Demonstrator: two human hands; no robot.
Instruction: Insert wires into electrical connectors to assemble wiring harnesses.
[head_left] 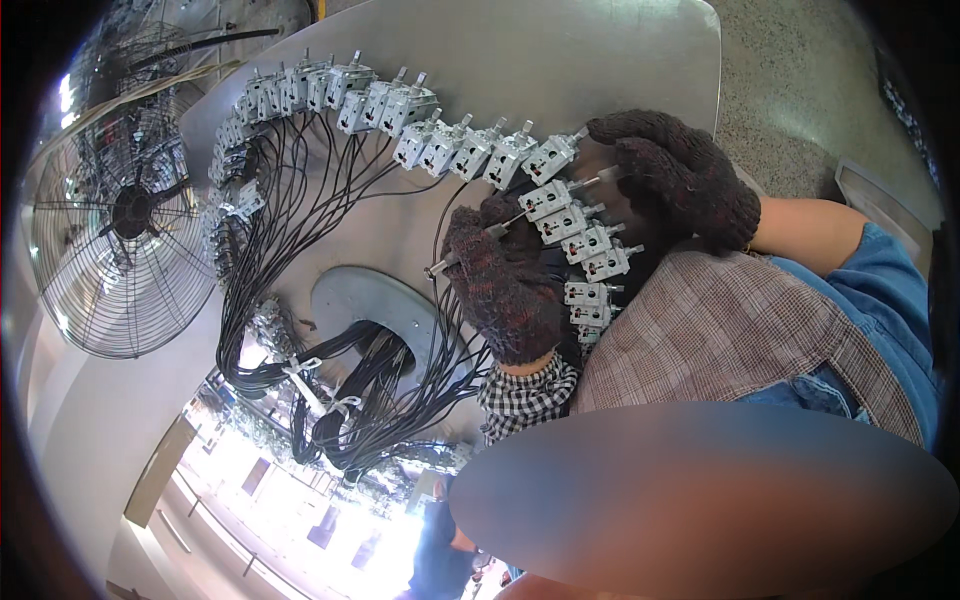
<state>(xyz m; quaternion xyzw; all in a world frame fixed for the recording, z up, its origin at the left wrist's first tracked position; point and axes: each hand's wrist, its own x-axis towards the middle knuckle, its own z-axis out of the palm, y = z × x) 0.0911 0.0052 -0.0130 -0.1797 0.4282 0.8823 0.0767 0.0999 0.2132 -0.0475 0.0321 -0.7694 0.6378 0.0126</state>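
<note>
A long curved row of small silver box-shaped metal components (508, 158) with short posts runs around a grey metal table and down to my front. Many have thin black wires attached. My left hand (505, 285), in a dark knitted glove, is closed around a slim metal tool like a screwdriver (440, 265). Its thin tip points to one silver component (546, 200) in the row. My right hand (685, 180), in a matching glove, is closed at the other side of that component, with its fingers at the post. The fingertips are partly hidden.
Bundles of black wires (265, 290), tied with white strips (305, 380), pass into an oval opening in a grey plate (335, 300). A large wire-caged fan (130, 210) stands at the left. Another person (440, 545) is at the bottom.
</note>
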